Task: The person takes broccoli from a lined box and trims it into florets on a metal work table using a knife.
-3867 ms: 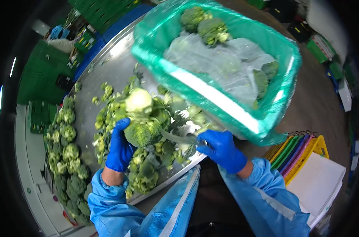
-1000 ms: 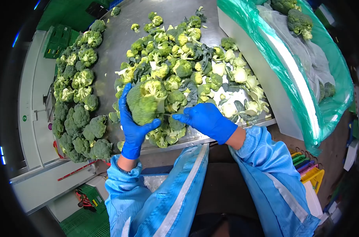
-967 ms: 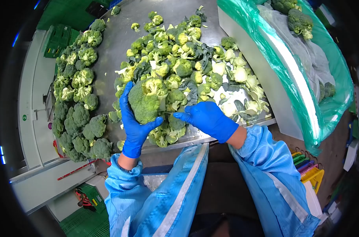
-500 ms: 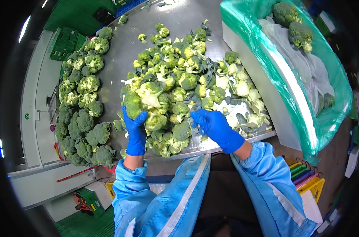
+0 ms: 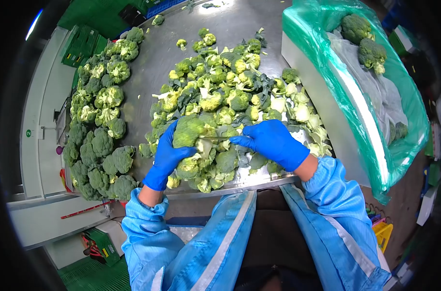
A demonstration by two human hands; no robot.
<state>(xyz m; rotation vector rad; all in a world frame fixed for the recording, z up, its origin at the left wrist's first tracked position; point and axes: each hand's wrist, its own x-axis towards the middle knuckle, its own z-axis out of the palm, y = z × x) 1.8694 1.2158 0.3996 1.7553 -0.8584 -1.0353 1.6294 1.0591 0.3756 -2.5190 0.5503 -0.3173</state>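
Observation:
My left hand (image 5: 168,154), in a blue glove, is closed around a broccoli head (image 5: 187,131) above the near side of the table. My right hand (image 5: 275,144), gloved the same way, grips a knife (image 5: 216,138). Its thin blade points left and reaches the stem side of the broccoli head; the handle is hidden in my fist. Beneath and beyond both hands lies a heap of cut broccoli florets (image 5: 220,87) with leaves mixed in. Pale cut stems (image 5: 303,112) lie at the heap's right side.
Whole broccoli heads (image 5: 102,143) are piled along the left of the metal table (image 5: 155,53). At right stands a bin lined with green plastic (image 5: 349,87), with several broccoli heads inside. Green crates (image 5: 80,46) stand at the far left.
My right hand has moved up and brought the knife blade against the broccoli. The head in my left hand has turned, and the view has shifted slightly.

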